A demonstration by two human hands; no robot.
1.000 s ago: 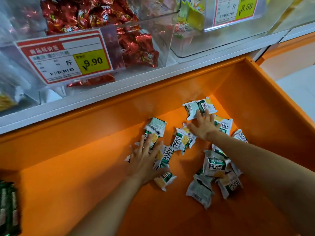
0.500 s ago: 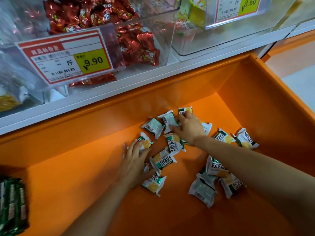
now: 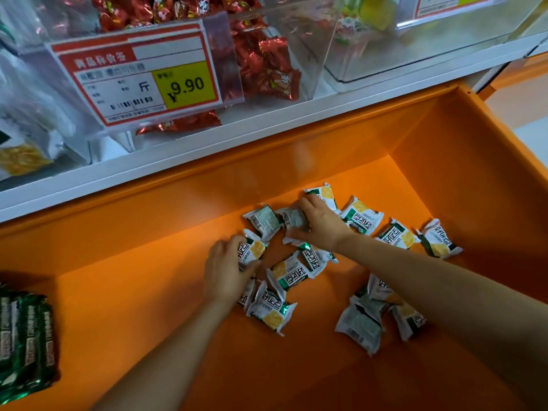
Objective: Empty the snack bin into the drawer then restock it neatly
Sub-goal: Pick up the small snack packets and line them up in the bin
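In the drawer [image 3: 142,298], the left hand [image 3: 226,269] is gripping a yellow packet [image 3: 254,251] mid-floor; the right hand [image 3: 321,225] is curling fingers over a grey packet [image 3: 294,220] nearer the drawer's back wall.

On my feed, a white shelf [image 3: 296,123] holds red-wrapped sweets [image 3: 264,66] behind a red-and-yellow price tag [image 3: 148,78] marked 9.90, pale floor [image 3: 532,142] showing at far right under soft, even shop light.

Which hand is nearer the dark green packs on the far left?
Left. The left hand grips a white snack packet mid-drawer, well right of the green packs; the right hand grips a grey packet farther right, toward the back wall.
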